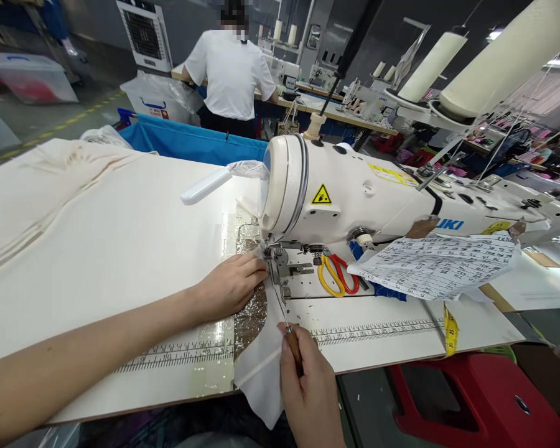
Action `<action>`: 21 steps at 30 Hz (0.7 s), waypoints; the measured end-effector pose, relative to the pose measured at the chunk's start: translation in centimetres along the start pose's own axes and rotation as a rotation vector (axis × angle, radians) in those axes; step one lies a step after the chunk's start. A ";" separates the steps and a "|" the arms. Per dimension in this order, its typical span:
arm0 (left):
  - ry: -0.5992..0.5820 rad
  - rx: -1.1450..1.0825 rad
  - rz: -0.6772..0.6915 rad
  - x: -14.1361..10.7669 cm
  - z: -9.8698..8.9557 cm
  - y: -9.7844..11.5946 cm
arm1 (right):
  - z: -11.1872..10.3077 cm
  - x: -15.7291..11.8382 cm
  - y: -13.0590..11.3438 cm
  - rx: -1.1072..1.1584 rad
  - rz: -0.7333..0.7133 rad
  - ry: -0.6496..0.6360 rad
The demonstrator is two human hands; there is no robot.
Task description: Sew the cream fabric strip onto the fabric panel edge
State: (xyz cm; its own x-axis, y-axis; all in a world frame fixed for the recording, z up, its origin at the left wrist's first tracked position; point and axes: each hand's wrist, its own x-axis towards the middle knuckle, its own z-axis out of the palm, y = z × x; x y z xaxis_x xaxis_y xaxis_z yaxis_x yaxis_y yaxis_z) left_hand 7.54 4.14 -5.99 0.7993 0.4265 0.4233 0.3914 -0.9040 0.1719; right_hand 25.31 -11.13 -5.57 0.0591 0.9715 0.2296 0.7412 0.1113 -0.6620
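My left hand (233,281) is beside the presser foot of a white sewing machine (326,186), its fingers bent and closed on the edge of a white cloth piece (261,364). The cloth runs from under the needle area down over the table's front edge. My right hand (310,389) grips an awl by its wooden handle (295,351). The awl's thin metal shaft points up toward the presser foot, along the cloth. Part of the cloth is hidden behind my right hand.
Yellow and red-handled scissors (336,275) lie on the machine bed, near a written paper sheet (438,264). A tape measure (450,333) hangs at the front edge. Cream fabric (51,193) lies left. A red stool (490,398) stands below right; a person (233,74) works ahead.
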 end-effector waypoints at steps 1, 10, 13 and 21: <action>-0.013 0.018 -0.015 0.0 0.0 0.0 | 0.1 0.3 -0.1 -0.017 -0.013 0.013; 0.011 0.008 -0.063 -0.2 -0.5 0.5 | 0.9 1.7 -0.4 -0.085 -0.114 0.071; -0.036 0.034 -0.039 -0.2 -0.4 0.5 | 1.1 2.0 -0.4 -0.089 -0.116 0.069; -0.138 0.196 -0.121 0.2 -0.1 0.9 | 1.4 2.8 -0.6 -0.119 -0.146 0.109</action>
State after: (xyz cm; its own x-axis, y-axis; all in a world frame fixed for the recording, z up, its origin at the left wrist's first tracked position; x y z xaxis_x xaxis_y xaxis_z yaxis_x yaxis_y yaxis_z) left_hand 8.00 3.45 -5.68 0.7906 0.5432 0.2827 0.5580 -0.8292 0.0325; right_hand 24.15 -8.22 -5.53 0.0125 0.9178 0.3967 0.8206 0.2173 -0.5286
